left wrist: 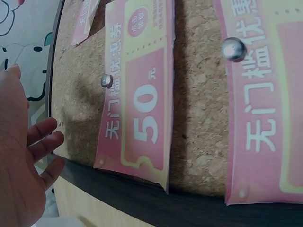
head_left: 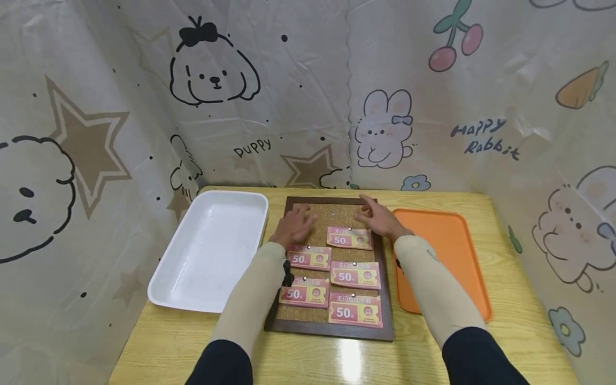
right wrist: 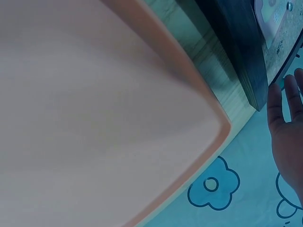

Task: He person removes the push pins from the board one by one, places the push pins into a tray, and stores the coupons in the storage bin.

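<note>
A dark-framed corkboard point(head_left: 335, 214) lies on the table with several pink and yellow paper coupons point(head_left: 349, 240) marked 50. Round silver pushpins point(left wrist: 107, 81) fix their upper edges, and the lower edges lift slightly from the cork. My left hand point(head_left: 294, 224) is over the board's upper left, above a coupon point(head_left: 310, 259), with nothing in its relaxed fingers point(left wrist: 42, 130). At the upper right corner, my right hand point(head_left: 380, 218) overlaps the dark frame point(right wrist: 236, 52) in the head view. Its fingers point(right wrist: 274, 106) are extended, holding nothing visible.
On the left stands a white tray point(head_left: 207, 251) with raised sides. An orange tray point(head_left: 445, 235) lies to the right, close beside the board and partly under my right forearm. Printed curtains point(head_left: 298, 107) rise behind and at both sides of the wooden table point(head_left: 308, 363).
</note>
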The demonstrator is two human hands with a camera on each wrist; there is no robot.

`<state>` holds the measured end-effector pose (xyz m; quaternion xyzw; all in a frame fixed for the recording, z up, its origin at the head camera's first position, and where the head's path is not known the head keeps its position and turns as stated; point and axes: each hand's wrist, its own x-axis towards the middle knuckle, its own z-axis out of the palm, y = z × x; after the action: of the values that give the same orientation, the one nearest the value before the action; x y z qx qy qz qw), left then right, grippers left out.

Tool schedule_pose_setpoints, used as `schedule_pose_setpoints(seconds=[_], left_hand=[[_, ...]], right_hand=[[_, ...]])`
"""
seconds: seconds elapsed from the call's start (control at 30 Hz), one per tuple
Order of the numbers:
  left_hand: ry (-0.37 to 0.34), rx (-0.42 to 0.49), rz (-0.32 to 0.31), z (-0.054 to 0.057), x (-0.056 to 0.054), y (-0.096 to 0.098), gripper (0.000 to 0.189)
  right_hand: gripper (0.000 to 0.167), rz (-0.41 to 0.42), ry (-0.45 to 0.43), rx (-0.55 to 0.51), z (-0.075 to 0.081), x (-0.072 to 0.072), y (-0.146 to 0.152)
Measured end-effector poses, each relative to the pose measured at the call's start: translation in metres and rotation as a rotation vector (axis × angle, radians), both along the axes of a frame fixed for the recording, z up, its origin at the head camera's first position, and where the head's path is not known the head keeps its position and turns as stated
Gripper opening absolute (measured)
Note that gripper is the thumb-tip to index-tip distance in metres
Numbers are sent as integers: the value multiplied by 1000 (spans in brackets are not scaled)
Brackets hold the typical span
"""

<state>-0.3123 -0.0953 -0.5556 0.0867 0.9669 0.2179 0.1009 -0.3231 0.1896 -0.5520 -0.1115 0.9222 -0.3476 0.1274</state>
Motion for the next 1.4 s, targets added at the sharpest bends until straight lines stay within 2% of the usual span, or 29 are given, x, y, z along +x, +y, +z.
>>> schedule_pose_setpoints(seconds=[0.27, 0.5, 1.0, 1.13, 1.27, 1.4], left_hand=[[-31, 18, 16, -4, 6, 3, 57], [-44, 37, -23, -2, 8, 6, 60], [-14, 87, -56, -8, 12, 12, 53], [-14, 90, -85, -11, 12, 15, 54], [-15, 135, -107, -11, 12, 19, 56], [-40, 179, -89, -9, 16, 23, 56]], right_hand=[[77, 7, -10, -29, -11, 1, -5], [75, -5, -4, -31, -16, 4, -7], [69, 47, 34, -15, -24, 10, -5], [66, 48, 30, -13, -25, 10, -5], [65, 42, 43, -2, -26, 10, -6], [64, 45, 58, 3, -27, 10, -7]])
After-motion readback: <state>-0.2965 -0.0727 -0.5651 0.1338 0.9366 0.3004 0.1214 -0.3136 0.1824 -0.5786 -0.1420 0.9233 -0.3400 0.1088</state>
